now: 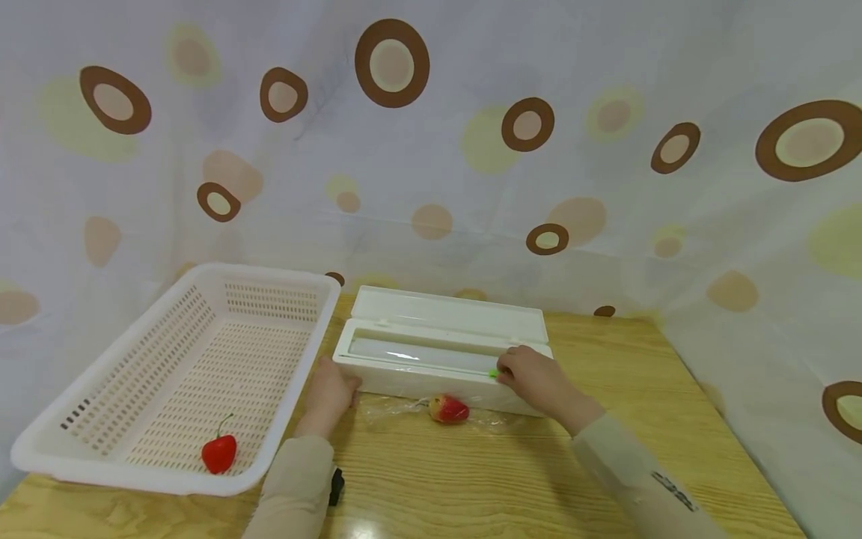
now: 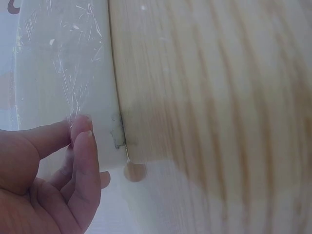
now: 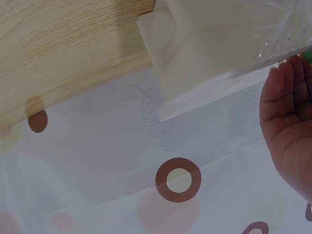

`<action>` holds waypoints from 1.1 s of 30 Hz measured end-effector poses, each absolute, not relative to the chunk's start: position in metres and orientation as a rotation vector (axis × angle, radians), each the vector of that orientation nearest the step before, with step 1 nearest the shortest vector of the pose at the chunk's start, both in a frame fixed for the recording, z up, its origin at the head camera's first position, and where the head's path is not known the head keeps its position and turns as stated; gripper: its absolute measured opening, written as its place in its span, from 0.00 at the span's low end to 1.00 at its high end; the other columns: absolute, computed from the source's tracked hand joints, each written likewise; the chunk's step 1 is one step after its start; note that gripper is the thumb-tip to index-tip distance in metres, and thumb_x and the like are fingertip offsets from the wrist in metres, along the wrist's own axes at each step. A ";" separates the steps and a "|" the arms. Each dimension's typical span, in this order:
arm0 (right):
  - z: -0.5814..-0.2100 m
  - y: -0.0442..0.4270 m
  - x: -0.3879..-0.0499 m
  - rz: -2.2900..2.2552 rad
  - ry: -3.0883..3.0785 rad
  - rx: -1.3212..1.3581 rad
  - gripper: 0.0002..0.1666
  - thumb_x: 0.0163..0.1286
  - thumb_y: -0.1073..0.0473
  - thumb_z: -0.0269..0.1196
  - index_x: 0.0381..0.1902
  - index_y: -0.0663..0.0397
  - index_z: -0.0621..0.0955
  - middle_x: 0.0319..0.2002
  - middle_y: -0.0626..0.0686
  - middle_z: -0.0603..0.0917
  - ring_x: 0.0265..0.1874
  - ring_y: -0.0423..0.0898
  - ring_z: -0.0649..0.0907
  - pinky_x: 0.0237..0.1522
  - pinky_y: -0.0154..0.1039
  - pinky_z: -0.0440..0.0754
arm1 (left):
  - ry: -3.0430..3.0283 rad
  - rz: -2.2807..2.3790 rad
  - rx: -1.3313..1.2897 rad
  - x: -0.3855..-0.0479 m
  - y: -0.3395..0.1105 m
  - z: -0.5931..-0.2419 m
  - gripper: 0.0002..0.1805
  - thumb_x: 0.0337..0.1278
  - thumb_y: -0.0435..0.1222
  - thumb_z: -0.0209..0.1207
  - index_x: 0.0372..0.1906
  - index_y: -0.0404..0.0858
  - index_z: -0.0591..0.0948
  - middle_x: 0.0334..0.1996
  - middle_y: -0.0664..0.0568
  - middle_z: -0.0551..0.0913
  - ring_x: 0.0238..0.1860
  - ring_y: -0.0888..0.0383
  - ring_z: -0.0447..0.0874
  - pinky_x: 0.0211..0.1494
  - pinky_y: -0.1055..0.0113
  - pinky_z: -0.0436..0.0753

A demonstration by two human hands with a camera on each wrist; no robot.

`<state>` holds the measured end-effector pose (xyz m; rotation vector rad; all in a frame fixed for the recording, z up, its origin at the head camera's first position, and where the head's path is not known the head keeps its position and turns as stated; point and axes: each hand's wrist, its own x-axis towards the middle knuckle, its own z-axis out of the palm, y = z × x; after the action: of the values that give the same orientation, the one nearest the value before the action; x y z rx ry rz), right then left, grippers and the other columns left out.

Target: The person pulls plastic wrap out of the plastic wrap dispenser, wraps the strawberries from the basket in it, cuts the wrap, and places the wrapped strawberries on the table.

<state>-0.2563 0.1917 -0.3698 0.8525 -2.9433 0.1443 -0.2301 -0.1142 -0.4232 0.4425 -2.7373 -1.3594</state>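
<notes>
A long white cling film dispenser (image 1: 417, 380) lies on the table with its lid (image 1: 451, 314) raised and a film roll (image 1: 404, 350) inside. My left hand (image 1: 328, 393) is at its left end. Between thumb and fingertips, that hand (image 2: 63, 170) pinches gathered clear cling film (image 2: 73, 90). At the right part of the front edge, my right hand (image 1: 539, 379) pinches a small green slide cutter (image 1: 494, 373); in the right wrist view the fingers mostly hide it. A red-and-yellow toy fruit (image 1: 450, 409) lies before the dispenser, with clear film around it.
To the left stands a large white plastic basket (image 1: 303, 397) holding a red toy cherry (image 1: 219, 454) with a green stem. The wooden table (image 1: 431, 479) meets a patterned curtain (image 1: 431, 165) at the back and right.
</notes>
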 end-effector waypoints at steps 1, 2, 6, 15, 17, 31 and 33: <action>-0.370 0.194 -0.256 0.145 -2.944 0.852 0.04 0.63 0.58 0.62 0.31 0.52 0.79 0.30 0.47 0.79 0.31 0.41 0.75 0.29 0.34 0.74 | -2.738 -1.352 0.444 -0.230 -0.114 -0.423 0.23 0.54 0.31 0.59 0.48 0.22 0.63 0.21 0.45 0.77 0.18 0.58 0.75 0.25 0.68 0.71; -0.369 0.195 -0.255 0.145 -2.946 0.843 0.04 0.63 0.58 0.62 0.31 0.52 0.80 0.31 0.47 0.79 0.31 0.41 0.75 0.29 0.34 0.74 | -2.734 -1.364 0.446 -0.230 -0.114 -0.423 0.23 0.54 0.31 0.59 0.48 0.22 0.63 0.20 0.45 0.77 0.17 0.58 0.75 0.24 0.68 0.71; -0.369 0.199 -0.255 0.135 -2.943 0.837 0.05 0.62 0.57 0.63 0.33 0.53 0.81 0.32 0.47 0.81 0.33 0.42 0.77 0.30 0.35 0.77 | -2.722 -1.424 0.446 -0.229 -0.114 -0.421 0.23 0.56 0.30 0.58 0.50 0.22 0.62 0.19 0.47 0.77 0.15 0.61 0.74 0.21 0.71 0.70; -0.367 0.203 -0.252 0.089 -2.939 0.824 0.05 0.61 0.58 0.63 0.32 0.53 0.80 0.32 0.49 0.81 0.34 0.44 0.78 0.30 0.35 0.77 | -2.731 -1.437 0.434 -0.229 -0.112 -0.421 0.26 0.57 0.30 0.58 0.54 0.20 0.60 0.17 0.49 0.76 0.14 0.63 0.73 0.21 0.71 0.70; -0.367 0.203 -0.252 0.089 -2.937 0.826 0.05 0.62 0.58 0.63 0.32 0.53 0.80 0.32 0.49 0.81 0.33 0.44 0.78 0.29 0.35 0.77 | -2.729 -1.426 0.436 -0.229 -0.111 -0.421 0.26 0.56 0.30 0.58 0.53 0.20 0.61 0.17 0.49 0.76 0.14 0.63 0.72 0.21 0.71 0.70; -0.370 0.225 -0.248 0.100 -2.900 0.825 0.05 0.61 0.59 0.63 0.32 0.55 0.80 0.29 0.47 0.79 0.29 0.40 0.74 0.28 0.32 0.74 | -2.755 -1.405 0.447 -0.229 -0.112 -0.422 0.26 0.57 0.31 0.58 0.53 0.21 0.60 0.17 0.49 0.77 0.15 0.62 0.73 0.22 0.71 0.70; -0.371 0.232 -0.248 0.108 -2.875 0.833 0.04 0.60 0.60 0.64 0.31 0.55 0.80 0.28 0.47 0.78 0.28 0.40 0.74 0.27 0.32 0.74 | -2.756 -1.412 0.452 -0.229 -0.113 -0.422 0.26 0.57 0.30 0.58 0.53 0.21 0.60 0.17 0.49 0.77 0.15 0.62 0.73 0.21 0.71 0.71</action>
<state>-0.2482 0.2315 -0.3710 0.8334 -2.8748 0.1083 -0.2293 -0.1130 -0.4217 0.4521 -2.7557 -1.4117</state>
